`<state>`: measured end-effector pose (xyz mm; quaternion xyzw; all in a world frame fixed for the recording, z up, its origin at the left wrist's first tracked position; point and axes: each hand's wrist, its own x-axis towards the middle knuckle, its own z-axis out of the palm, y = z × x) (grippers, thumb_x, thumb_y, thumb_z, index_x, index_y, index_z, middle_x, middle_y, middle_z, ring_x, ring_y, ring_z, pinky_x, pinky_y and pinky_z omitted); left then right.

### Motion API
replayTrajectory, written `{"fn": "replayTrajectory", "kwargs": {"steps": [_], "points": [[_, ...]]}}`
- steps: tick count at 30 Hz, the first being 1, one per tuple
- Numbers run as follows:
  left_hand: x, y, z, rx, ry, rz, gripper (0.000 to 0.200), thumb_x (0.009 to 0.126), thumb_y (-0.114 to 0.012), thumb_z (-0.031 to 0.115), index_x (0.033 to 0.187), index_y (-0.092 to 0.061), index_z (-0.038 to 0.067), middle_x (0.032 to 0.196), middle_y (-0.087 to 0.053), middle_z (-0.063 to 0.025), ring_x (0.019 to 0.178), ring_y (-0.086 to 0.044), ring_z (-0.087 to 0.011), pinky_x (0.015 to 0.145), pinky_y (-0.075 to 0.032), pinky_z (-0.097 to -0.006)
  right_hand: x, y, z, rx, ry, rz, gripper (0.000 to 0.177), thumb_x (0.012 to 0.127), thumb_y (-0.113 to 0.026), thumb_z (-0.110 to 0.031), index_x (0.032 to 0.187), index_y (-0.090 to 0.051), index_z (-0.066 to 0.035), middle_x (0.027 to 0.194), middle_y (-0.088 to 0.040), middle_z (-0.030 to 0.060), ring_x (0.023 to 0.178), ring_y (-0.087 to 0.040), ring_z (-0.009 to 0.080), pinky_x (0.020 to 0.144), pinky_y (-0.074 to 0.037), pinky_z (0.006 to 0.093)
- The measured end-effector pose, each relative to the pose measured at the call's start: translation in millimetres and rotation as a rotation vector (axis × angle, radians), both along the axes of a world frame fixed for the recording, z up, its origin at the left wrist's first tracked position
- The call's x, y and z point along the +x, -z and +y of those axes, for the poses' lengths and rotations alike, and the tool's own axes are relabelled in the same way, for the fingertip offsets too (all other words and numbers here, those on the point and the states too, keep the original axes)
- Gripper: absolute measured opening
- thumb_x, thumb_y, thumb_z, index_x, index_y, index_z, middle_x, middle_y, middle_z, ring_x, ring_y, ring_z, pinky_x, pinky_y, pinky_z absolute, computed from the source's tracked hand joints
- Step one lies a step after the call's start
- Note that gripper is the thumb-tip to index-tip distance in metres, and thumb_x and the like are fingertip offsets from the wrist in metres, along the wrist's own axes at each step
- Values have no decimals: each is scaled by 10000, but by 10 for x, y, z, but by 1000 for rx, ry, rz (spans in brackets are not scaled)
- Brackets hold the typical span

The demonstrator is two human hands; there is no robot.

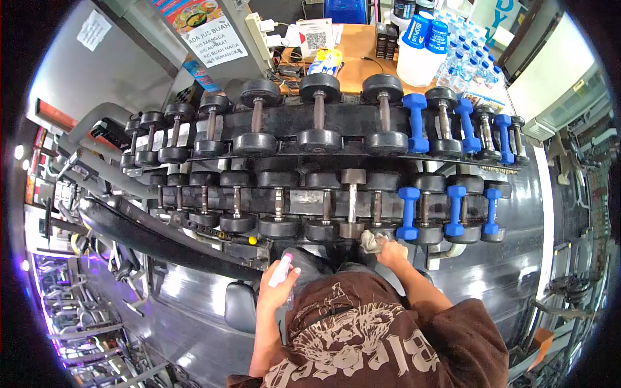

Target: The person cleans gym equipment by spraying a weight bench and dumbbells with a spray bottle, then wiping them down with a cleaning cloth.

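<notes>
My left hand [274,291] is closed around a spray bottle [281,270] with a white and pink head, held low in front of my body. In my right hand [392,254] is a bunched pale cloth [370,242]. The cloth is right by the lower end of a dumbbell with a greyish-brown head [352,230] on the lower rack tier; whether it touches cannot be made out. Beside it stand a black dumbbell [322,229] on the left and a blue dumbbell [407,213] on the right.
A two-tier rack [310,199] carries several black and blue dumbbells. Behind it, a wooden desk [356,45] holds water bottles [467,55], a white tub [414,64] and cables. A padded bench [162,236] lies close on my left.
</notes>
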<state>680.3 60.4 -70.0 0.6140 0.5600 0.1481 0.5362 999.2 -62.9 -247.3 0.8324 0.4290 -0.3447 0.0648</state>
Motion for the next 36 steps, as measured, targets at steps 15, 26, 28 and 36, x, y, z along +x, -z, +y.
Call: {"fn": "replayTrajectory", "kwargs": {"steps": [15, 26, 28, 36], "points": [[-23, -38, 110, 46, -71, -102, 201, 879, -768, 145, 949, -625, 23, 731, -617, -5, 629, -606, -92, 589, -488, -269, -37, -370, 576, 213, -246, 55, 597, 879, -602, -215, 1387, -509, -516, 1223, -577, 134, 1041, -687, 331, 871, -563, 457], [437, 394, 737, 93, -71, -45, 272, 857, -785, 261, 939, -642, 45, 741, -644, -23, 669, -614, -100, 632, -499, -288, 374, -213, 500, 220, 187, 173, 504, 783, -754, -406, 1182, -692, -103, 1090, -705, 242, 1058, -668, 401, 909, -533, 456], [617, 513, 951, 147, -25, 19, 280, 848, -785, 266, 932, -643, 39, 749, -649, -36, 686, -620, -114, 653, -504, -300, 320, -302, 629, 382, 217, 215, 468, 800, -773, -355, 1138, -689, -42, 1003, -716, 251, 997, -685, 408, 855, -540, 439], [940, 1019, 1382, 183, 94, 69, 320, 849, -776, 261, 989, -637, 8, 792, -672, -72, 639, -612, -146, 631, -512, -316, 173, -674, 1176, 491, 151, 342, 472, 810, -741, -369, 1187, -671, -93, 1042, -721, 213, 1036, -676, 392, 910, -529, 444]]}}
